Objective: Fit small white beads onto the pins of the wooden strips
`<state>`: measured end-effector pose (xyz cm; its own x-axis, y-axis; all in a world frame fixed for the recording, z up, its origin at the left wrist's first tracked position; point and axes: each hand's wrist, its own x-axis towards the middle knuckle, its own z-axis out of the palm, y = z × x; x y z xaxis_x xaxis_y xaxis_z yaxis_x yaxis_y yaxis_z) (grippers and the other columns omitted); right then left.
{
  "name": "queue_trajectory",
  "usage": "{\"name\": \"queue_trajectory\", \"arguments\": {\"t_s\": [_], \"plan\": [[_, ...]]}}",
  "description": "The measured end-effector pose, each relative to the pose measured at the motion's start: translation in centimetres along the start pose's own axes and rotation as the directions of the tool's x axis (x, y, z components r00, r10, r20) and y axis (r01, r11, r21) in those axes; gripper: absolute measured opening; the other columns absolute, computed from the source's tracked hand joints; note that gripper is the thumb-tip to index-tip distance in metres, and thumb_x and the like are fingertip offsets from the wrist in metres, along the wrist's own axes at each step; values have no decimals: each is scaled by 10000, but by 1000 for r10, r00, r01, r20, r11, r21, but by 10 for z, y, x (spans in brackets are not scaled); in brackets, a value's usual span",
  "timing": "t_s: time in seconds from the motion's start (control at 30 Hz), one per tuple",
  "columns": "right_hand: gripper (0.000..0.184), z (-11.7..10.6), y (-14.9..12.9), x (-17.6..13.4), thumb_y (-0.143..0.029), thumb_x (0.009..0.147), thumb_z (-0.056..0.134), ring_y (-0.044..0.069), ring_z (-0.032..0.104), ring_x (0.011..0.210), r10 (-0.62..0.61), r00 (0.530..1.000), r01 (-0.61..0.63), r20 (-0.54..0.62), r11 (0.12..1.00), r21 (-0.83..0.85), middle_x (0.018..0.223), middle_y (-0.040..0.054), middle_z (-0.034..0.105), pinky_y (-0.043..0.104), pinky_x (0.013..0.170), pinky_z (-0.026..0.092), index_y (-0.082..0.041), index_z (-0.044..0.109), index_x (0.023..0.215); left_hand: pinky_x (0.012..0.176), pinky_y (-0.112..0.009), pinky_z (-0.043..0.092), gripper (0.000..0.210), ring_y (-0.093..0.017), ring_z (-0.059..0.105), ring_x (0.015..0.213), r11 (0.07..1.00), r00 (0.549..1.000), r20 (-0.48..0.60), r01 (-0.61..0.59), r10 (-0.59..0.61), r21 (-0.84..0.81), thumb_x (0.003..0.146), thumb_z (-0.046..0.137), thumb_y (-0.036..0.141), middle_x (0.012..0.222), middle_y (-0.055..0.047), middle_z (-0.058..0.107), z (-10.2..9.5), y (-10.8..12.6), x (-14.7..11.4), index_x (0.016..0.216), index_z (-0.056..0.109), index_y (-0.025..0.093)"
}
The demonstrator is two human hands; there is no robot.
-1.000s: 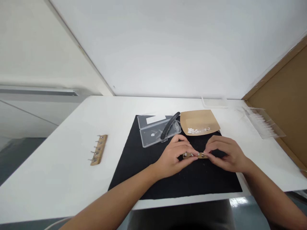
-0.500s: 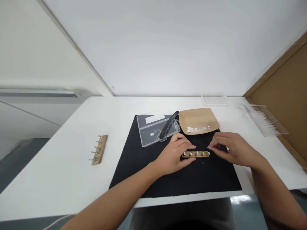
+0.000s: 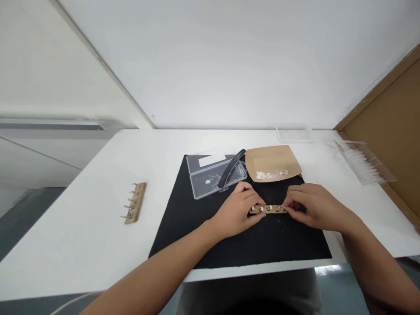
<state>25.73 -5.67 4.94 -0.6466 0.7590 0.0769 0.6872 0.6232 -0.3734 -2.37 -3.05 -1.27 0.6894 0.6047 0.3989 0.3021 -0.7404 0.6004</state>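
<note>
A narrow wooden strip lies crosswise on the black mat, bearing a row of small metal clips, several with white nail-shaped tips. My left hand holds its left end between thumb and fingers. At the opposite end, my right hand has thumb and index finger pinched together over the last clip. What the pinch holds is too small and covered to make out. Just beyond the strip, a brown paper tray contains a pile of small white pieces.
An open clear plastic case sits on the black mat, a black curved file across it. Another wooden strip with clips lies far left. At right are a clear box of nail tips and a clear tray.
My right hand has moved left and closed in on the strip's right end, covering its last clip. My left hand's fingers have drawn in closer round the left end.
</note>
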Motion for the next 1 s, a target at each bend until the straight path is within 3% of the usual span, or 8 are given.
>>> {"name": "queue_trajectory", "arguments": {"t_s": [0.13,0.57,1.0], "plan": [[104,2,-3,1,-179,972,607,158,581,724,-7,1000,6,-14,1000,-31,828,-10,675,299,680,373,-236,686,935,985,-425,478,176,-269,543,1058,999,999,14,49,-49,0,922,794,236,1000,-58,754,1,0,-2,1068,705,195],[126,11,-4,1,-207,975,601,161,525,659,0,997,-10,-72,989,-147,745,-23,625,316,649,318,-235,624,855,866,-404,475,184,-253,542,967,986,986,-20,162,-163,-32,842,866,251,901,-29,762,6,4,-3,912,702,207],[149,12,-6,4,-194,961,616,156,521,655,-21,997,11,-74,991,-134,719,-36,605,322,658,339,-236,592,820,896,-418,416,227,-257,559,1019,966,966,-7,257,-257,-31,795,899,258,896,-3,761,7,9,-3,894,698,219]]}}
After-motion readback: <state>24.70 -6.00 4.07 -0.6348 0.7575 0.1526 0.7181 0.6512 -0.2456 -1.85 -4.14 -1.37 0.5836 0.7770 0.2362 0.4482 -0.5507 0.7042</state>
